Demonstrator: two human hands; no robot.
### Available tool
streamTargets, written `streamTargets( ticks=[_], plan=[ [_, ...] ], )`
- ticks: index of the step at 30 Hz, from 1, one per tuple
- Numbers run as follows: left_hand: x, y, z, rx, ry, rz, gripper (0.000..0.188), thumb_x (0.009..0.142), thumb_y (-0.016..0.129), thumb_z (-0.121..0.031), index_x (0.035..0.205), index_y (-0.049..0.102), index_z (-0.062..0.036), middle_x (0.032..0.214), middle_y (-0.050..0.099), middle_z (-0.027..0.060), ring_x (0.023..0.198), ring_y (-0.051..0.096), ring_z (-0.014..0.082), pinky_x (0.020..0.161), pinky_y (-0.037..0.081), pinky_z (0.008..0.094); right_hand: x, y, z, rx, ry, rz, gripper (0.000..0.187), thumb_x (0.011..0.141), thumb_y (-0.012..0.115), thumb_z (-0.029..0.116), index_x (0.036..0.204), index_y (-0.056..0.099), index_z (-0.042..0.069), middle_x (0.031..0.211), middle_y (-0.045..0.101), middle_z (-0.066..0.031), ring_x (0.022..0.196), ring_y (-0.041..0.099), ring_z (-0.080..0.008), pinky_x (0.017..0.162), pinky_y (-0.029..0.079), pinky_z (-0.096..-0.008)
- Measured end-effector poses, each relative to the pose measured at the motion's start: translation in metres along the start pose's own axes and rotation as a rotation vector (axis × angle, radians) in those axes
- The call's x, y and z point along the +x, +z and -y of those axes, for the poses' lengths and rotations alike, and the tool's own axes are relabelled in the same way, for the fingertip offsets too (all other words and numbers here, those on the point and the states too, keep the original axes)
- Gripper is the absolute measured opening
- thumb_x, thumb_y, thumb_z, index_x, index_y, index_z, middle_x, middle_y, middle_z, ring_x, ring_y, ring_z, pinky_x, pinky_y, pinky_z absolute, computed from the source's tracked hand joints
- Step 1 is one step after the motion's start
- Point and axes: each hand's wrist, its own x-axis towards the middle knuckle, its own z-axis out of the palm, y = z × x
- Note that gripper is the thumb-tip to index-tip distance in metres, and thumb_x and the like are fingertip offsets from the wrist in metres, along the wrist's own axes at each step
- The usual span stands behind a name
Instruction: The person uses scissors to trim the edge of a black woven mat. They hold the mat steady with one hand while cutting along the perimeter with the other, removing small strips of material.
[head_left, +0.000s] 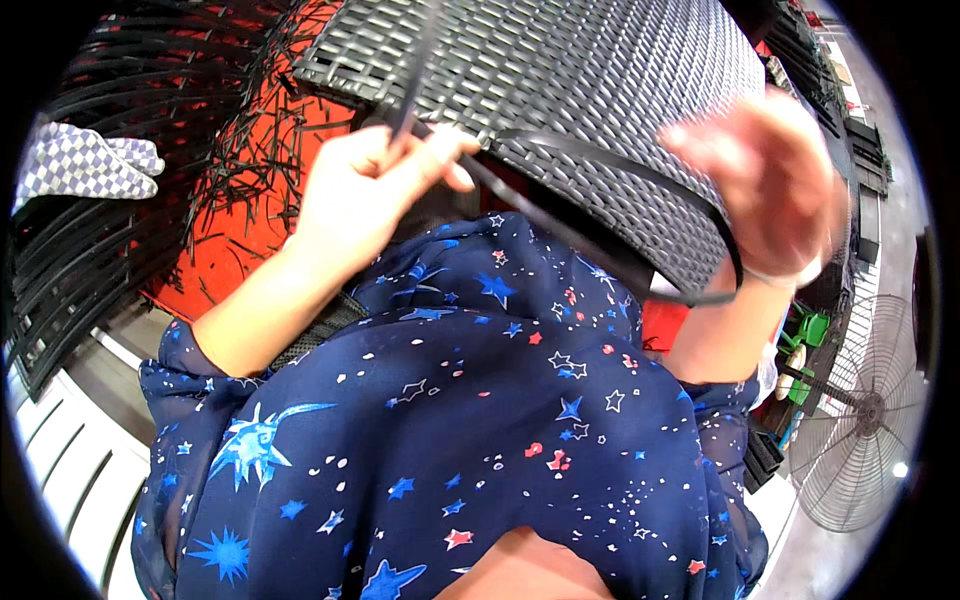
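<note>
A large dark grey woven panel (600, 110) of flat plastic strips lies in front of me, its near edge facing my body. At that edge, my left hand (370, 185) is closed, pinching a long black plastic strip (615, 160) between thumb and fingers. One end of the strip rises past the hand; the rest loops right and curls back under my right wrist. Over the panel's right side my right hand (770, 180) is raised and smeared by motion. Its fingers are too blurred to show whether they hold anything.
Bundles of long black strips (110, 90) hang at the left, with a checkered cloth (90, 165) on them. Short black offcuts (245, 150) litter a red surface (215, 265). A white slatted seat (80, 460) stands lower left, a wire-caged fan (865, 410) at the right.
</note>
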Motion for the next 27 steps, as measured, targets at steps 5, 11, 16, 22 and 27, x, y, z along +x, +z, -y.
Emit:
streamTargets(
  ticks=[5,11,16,22,27],
  plan=[
    [-0.01,0.007,-0.013,-0.01,-0.092,0.143,0.021,0.093,0.063,-0.017,0.089,0.071,0.0015,0.084,0.071,0.0053,0.08,0.063,0.0083,0.072,0.049,0.0215,0.037,0.035,-0.078,-0.33,0.501,0.045,0.031,0.092,0.056,0.03,0.091,0.07,0.003,0.082,0.068,-0.0047,0.076,0.063,-0.0117,0.071,0.05,-0.0268],
    [-0.005,-0.005,0.003,-0.044,-0.041,0.055,0.025,0.094,0.063,-0.018,0.079,0.068,0.0015,0.07,0.065,0.0025,0.06,0.057,0.0083,0.056,0.045,0.022,0.005,0.049,-0.099,0.241,0.749,-0.025,0.033,0.097,0.054,0.031,0.104,0.067,0.002,0.086,0.069,-0.0059,0.078,0.063,-0.0094,0.074,0.051,-0.025],
    [0.001,-0.003,0.018,-0.037,0.017,0.051,0.019,0.092,0.065,-0.018,0.086,0.071,-0.001,0.077,0.068,0.0007,0.05,0.042,-0.0003,0.044,0.029,0.0171,-0.013,0.054,-0.104,-0.062,0.669,-0.011,0.025,0.088,0.068,0.026,0.098,0.071,0.003,0.079,0.068,-0.0006,0.07,0.059,-0.0061,0.065,0.047,-0.0224],
    [0.001,-0.002,0.02,-0.004,-0.038,0.03,0.021,0.092,0.065,-0.021,0.096,0.072,-0.0015,0.076,0.068,-0.0022,0.049,0.039,-0.0019,0.043,0.027,0.0166,-0.018,0.046,-0.109,-0.216,0.608,0.012,0.023,0.091,0.061,0.02,0.085,0.07,0.0,0.07,0.066,-0.0044,0.066,0.06,-0.0091,0.064,0.048,-0.024],
    [0.002,-0.004,0.025,-0.004,-0.051,0.078,0.023,0.093,0.064,-0.022,0.098,0.071,-0.0001,0.081,0.069,-0.0011,0.053,0.044,0.0002,0.049,0.033,0.0166,-0.022,0.048,-0.113,-0.48,0.488,-0.034,0.023,0.089,0.062,0.022,0.087,0.07,0.0,0.068,0.065,-0.0063,0.063,0.06,-0.0096,0.061,0.048,-0.0251]
  ],
)
